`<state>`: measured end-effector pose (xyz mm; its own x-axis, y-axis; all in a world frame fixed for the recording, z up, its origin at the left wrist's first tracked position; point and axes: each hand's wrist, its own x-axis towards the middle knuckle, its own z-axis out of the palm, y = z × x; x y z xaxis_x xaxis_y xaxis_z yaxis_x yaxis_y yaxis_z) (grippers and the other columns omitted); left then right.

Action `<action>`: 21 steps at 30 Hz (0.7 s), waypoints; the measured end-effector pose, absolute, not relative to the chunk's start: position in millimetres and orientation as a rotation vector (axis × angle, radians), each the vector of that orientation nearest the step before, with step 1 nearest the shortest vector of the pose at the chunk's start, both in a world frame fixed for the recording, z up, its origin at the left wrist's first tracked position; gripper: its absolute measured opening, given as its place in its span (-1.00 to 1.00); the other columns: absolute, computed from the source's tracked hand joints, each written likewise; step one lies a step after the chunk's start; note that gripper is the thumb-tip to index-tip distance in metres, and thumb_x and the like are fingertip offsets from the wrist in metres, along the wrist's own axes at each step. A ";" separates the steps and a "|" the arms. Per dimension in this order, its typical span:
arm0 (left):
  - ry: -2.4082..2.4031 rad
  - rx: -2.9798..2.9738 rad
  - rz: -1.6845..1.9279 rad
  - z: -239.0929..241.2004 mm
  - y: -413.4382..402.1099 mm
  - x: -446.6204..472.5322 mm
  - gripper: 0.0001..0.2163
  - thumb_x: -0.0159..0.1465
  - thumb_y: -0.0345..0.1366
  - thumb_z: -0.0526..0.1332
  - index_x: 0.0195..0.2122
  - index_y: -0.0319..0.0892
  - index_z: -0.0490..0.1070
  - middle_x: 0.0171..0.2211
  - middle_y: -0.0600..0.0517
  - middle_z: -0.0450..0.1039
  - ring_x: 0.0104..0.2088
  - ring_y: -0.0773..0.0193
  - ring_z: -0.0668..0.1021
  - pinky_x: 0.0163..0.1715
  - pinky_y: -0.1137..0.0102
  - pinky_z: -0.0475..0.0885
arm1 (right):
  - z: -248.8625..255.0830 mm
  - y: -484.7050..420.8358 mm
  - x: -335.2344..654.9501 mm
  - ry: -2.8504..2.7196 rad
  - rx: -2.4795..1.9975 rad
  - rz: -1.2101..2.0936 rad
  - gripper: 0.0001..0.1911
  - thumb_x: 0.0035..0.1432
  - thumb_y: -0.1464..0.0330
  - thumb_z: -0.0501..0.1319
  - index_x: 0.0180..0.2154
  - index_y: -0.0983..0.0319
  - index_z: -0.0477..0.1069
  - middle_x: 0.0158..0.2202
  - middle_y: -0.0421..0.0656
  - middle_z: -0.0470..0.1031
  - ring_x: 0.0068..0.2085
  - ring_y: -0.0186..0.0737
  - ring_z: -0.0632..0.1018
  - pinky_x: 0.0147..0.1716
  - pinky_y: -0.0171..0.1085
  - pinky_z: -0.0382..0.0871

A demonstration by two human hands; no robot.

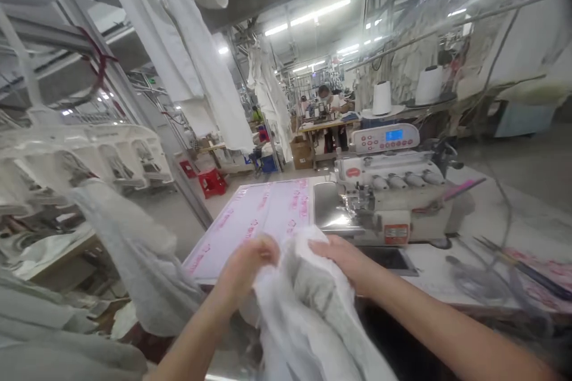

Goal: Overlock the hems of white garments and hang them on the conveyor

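A bunched white garment (308,303) hangs between my hands in front of the sewing table. My right hand (342,259) grips its upper edge, thumb on top and fingers behind the cloth. My left hand (254,259) is at the cloth's left side with its fingers curled in; motion smears them, and what they pinch is hard to make out. Just beyond stands a white overlock sewing machine (393,184) with a lit blue display (394,135). Left of its metal plate (333,205) lies a work surface (250,220) covered in pink-printed film.
White garments (196,53) hang overhead at the left, near plastic hangers (111,155). Thread cones (382,98) stand behind the machine. Tweezers (527,268) lie on the table at right. A red stool (211,183) is on the floor; a person (330,98) sits farther back.
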<state>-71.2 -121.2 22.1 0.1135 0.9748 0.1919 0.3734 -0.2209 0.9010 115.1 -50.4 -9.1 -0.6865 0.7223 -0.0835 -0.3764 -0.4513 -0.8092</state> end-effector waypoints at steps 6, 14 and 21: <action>1.228 1.482 0.887 -64.2 -108.4 -22.9 -0.64 0.03 -0.34 0.19 -0.10 -0.15 0.29 -0.18 0.01 0.40 -0.16 0.20 0.42 -0.17 0.34 0.32 | -0.7 -61.2 170.6 -1.929 -0.390 1.928 -0.69 -0.06 0.21 0.23 -0.49 0.37 0.32 -0.61 -0.25 0.21 -0.60 -0.45 0.22 -0.64 -0.45 0.04; 1.774 2.079 1.281 -25.4 -117.2 -83.9 -0.58 0.03 -0.55 -0.02 -0.11 -0.12 0.33 -0.24 0.03 0.37 -0.21 0.26 0.40 -0.22 0.39 0.28 | -36.5 -78.3 216.0 -2.512 -0.869 0.509 -0.82 0.15 0.35 0.01 -0.46 0.25 0.24 -0.53 -0.18 0.29 -0.49 -0.27 0.34 -0.53 -0.34 0.11; 1.564 2.036 1.664 -12.0 -128.7 -49.6 -0.66 0.03 -0.55 -0.01 -0.17 -0.12 0.28 -0.36 0.07 0.31 -0.36 0.34 0.39 -0.39 0.48 0.27 | -77.3 -102.3 157.3 -2.149 -0.835 0.402 -0.81 0.07 0.34 0.10 -0.24 0.28 0.19 -0.33 -0.04 0.29 -0.30 -0.12 0.33 -0.35 -0.23 0.21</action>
<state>-49.6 -128.7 -12.0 -0.1124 0.7236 0.6810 0.6349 -0.4749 0.6094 157.3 -102.3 -77.3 -0.4802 0.6790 0.5554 0.4323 0.7341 -0.5236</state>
